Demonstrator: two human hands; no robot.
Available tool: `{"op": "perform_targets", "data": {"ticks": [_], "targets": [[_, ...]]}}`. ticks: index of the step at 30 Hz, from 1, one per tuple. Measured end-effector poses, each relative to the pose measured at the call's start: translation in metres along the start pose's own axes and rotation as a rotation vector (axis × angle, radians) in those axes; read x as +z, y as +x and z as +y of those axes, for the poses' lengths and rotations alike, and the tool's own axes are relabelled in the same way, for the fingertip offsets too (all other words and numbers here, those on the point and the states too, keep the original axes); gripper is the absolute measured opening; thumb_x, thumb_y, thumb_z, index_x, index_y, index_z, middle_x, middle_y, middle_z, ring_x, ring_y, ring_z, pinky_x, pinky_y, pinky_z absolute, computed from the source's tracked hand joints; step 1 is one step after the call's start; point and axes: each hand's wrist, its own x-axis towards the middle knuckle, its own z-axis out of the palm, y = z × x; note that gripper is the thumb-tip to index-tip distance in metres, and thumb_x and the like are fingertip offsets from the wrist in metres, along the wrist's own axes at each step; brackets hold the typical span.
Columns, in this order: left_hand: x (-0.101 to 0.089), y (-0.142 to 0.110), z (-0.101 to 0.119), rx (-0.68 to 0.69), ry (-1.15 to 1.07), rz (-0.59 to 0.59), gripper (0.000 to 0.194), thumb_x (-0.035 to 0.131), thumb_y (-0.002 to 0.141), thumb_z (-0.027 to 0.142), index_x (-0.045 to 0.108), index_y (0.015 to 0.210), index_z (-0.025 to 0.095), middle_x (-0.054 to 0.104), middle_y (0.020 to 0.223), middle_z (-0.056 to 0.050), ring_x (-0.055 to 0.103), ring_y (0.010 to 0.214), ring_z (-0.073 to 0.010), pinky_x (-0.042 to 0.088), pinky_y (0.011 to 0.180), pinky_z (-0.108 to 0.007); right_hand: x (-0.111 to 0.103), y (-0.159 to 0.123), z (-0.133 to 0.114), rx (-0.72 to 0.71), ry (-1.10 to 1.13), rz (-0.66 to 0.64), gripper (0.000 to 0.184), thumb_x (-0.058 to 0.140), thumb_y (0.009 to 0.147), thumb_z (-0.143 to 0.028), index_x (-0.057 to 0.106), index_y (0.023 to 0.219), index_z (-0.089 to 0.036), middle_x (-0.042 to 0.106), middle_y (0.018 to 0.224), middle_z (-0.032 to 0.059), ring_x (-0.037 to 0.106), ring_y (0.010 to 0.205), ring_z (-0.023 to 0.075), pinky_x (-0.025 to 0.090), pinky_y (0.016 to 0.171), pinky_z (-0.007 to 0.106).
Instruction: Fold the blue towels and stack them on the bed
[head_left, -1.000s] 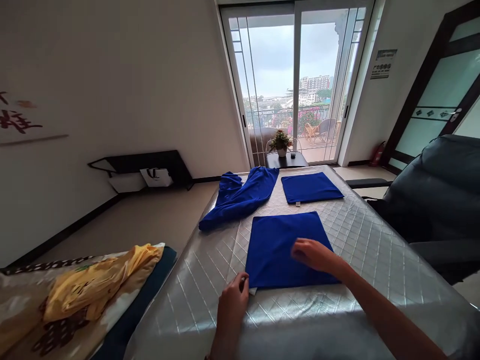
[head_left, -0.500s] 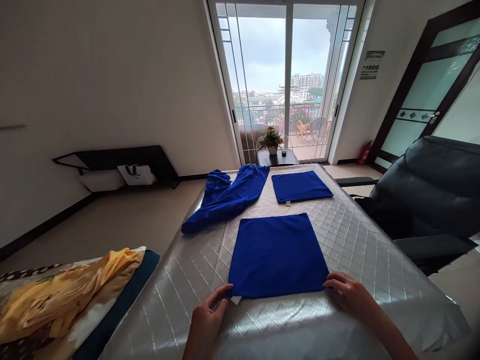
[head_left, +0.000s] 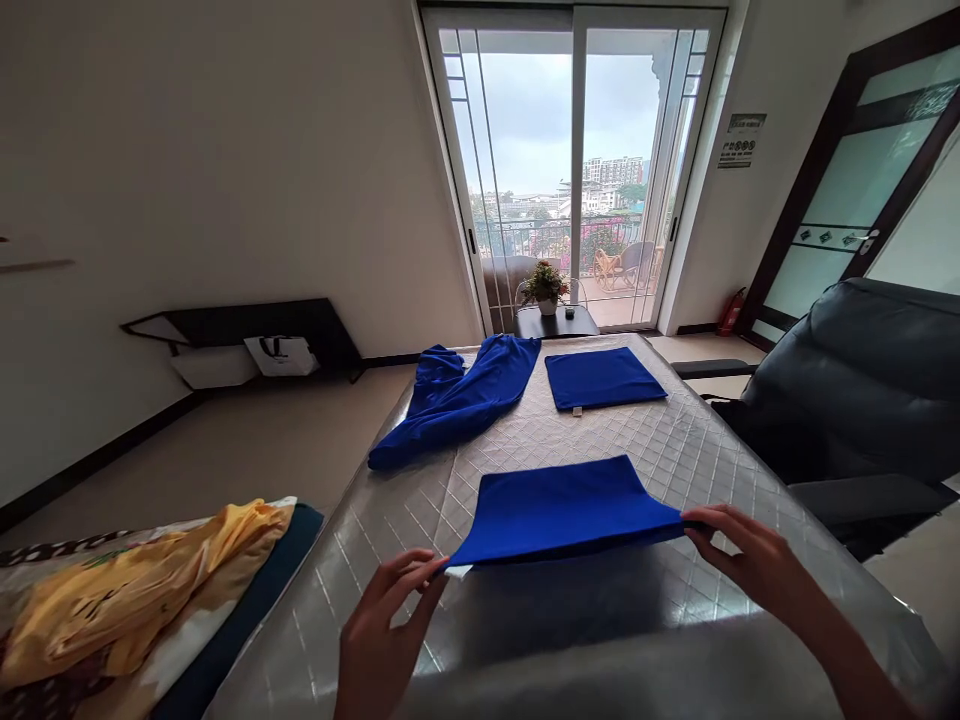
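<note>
A folded blue cloth (head_left: 562, 510) hangs level just above the quilted silver mattress (head_left: 697, 450), its near edge lifted. My left hand (head_left: 382, 625) pinches its near left corner, where a small white tag shows. My right hand (head_left: 750, 560) pinches the near right corner. A second folded blue cloth (head_left: 602, 377) lies flat farther back on the mattress. A crumpled, unfolded blue cloth (head_left: 457, 395) lies at the mattress's far left edge.
A yellow cloth (head_left: 127, 590) sits on patterned bedding at the lower left. A black leather chair (head_left: 862, 390) stands close on the right. A small table with a potted plant (head_left: 545, 288) stands before the glass balcony doors. A low black shelf (head_left: 247, 335) lines the left wall.
Both hands have gripped the near corners of the near cloth and lifted it off the mattress. One second ago my right hand lay flat on the cloth's middle.
</note>
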Motion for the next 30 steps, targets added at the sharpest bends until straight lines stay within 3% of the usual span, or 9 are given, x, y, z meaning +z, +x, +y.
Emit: {"op": "perform_targets", "data": {"ticks": [5, 9, 13, 17, 21, 25, 28, 30], "targets": [[-0.038, 0.046, 0.019, 0.097, -0.015, -0.045, 0.022, 0.070, 0.090, 0.049, 0.079, 0.104, 0.034, 0.080, 0.090, 0.004, 0.075, 0.074, -0.0129, 0.059, 0.074, -0.020, -0.056, 0.033, -0.017, -0.127, -0.106, 0.012, 0.031, 0.068, 0.096, -0.024, 0.068, 0.126, -0.031, 0.077, 0.112, -0.0004, 0.076, 0.093, 0.0156, 0.063, 0.085, 0.024], [-0.049, 0.087, 0.027, 0.074, -0.017, -0.098, 0.028, 0.070, 0.087, 0.056, 0.080, 0.103, 0.036, 0.080, 0.089, 0.004, 0.074, 0.074, -0.0150, 0.058, 0.071, -0.023, -0.082, 0.064, -0.020, -0.170, -0.152, 0.048, 0.023, 0.068, 0.097, -0.027, 0.071, 0.119, -0.030, 0.078, 0.106, -0.0017, 0.076, 0.085, 0.0133, 0.061, 0.080, 0.021], [-0.037, 0.131, 0.022, -0.039, -0.073, -0.135, 0.039, 0.071, 0.079, 0.067, 0.083, 0.091, 0.031, 0.079, 0.092, -0.001, 0.073, 0.082, -0.0186, 0.057, 0.071, -0.026, -0.088, 0.105, -0.007, -0.123, -0.147, -0.021, 0.021, 0.064, 0.099, -0.039, 0.074, 0.114, -0.027, 0.078, 0.101, 0.0000, 0.074, 0.081, 0.0136, 0.059, 0.075, 0.023], [-0.021, 0.179, 0.013, -0.169, -0.159, -0.199, 0.049, 0.076, 0.070, 0.065, 0.083, 0.091, 0.021, 0.073, 0.071, -0.002, 0.064, 0.060, -0.0144, 0.049, 0.053, -0.024, -0.080, 0.153, 0.016, -0.066, -0.161, -0.133, 0.034, 0.056, 0.101, -0.049, 0.077, 0.108, -0.024, 0.078, 0.089, 0.0018, 0.070, 0.067, 0.0135, 0.056, 0.067, 0.025], [-0.014, 0.214, 0.020, -0.261, -0.231, -0.143, 0.045, 0.078, 0.070, 0.056, 0.082, 0.097, 0.019, 0.066, 0.053, 0.003, 0.059, 0.051, -0.0128, 0.048, 0.052, -0.024, -0.074, 0.194, 0.031, -0.085, -0.211, -0.067, 0.039, 0.055, 0.101, -0.050, 0.079, 0.103, -0.019, 0.078, 0.086, 0.0045, 0.069, 0.065, 0.0151, 0.055, 0.066, 0.028], [-0.017, 0.206, 0.028, -0.273, -0.232, -0.025, 0.040, 0.076, 0.074, 0.054, 0.082, 0.099, 0.024, 0.078, 0.073, 0.000, 0.072, 0.068, -0.0184, 0.058, 0.067, -0.028, -0.073, 0.193, 0.030, -0.100, -0.251, 0.112, 0.033, 0.058, 0.100, -0.048, 0.078, 0.106, -0.022, 0.079, 0.096, 0.0051, 0.073, 0.075, 0.0176, 0.057, 0.072, 0.030], [-0.017, 0.162, 0.016, -0.282, -0.139, -0.047, 0.041, 0.074, 0.075, 0.059, 0.082, 0.100, 0.028, 0.082, 0.084, 0.000, 0.077, 0.083, -0.0233, 0.061, 0.077, -0.032, -0.056, 0.152, 0.030, -0.071, -0.196, 0.128, 0.027, 0.060, 0.100, -0.045, 0.077, 0.110, -0.027, 0.078, 0.106, 0.0041, 0.075, 0.087, 0.0193, 0.060, 0.080, 0.031], [-0.009, 0.120, -0.001, -0.297, -0.113, -0.120, 0.043, 0.075, 0.071, 0.063, 0.083, 0.097, 0.029, 0.082, 0.089, 0.000, 0.078, 0.087, -0.0258, 0.061, 0.081, -0.034, -0.030, 0.111, 0.036, -0.029, -0.098, 0.071, 0.026, 0.060, 0.101, -0.044, 0.077, 0.112, -0.028, 0.078, 0.109, 0.0039, 0.075, 0.091, 0.0198, 0.062, 0.084, 0.033]]}}
